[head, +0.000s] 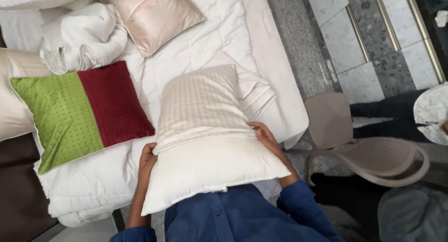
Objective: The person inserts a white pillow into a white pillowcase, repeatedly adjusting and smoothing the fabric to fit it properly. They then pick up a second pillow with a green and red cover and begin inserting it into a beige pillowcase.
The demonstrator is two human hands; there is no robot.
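A white pillow (214, 167) rests against my chest, its far half inside a cream striped pillowcase (198, 102). My left hand (147, 157) grips the left edge of the pillowcase opening. Over on the other side, my right hand (263, 134) holds the right edge of the same opening. The pillow lies over the near edge of a bed covered by a white quilt (205, 41).
A green and dark red cushion (79, 112) lies on the bed to the left. A champagne satin cushion (156, 16) and a bundled white sheet (81, 37) lie further back. A beige plastic chair (364, 151) stands on the right on a grey stone floor (298, 41).
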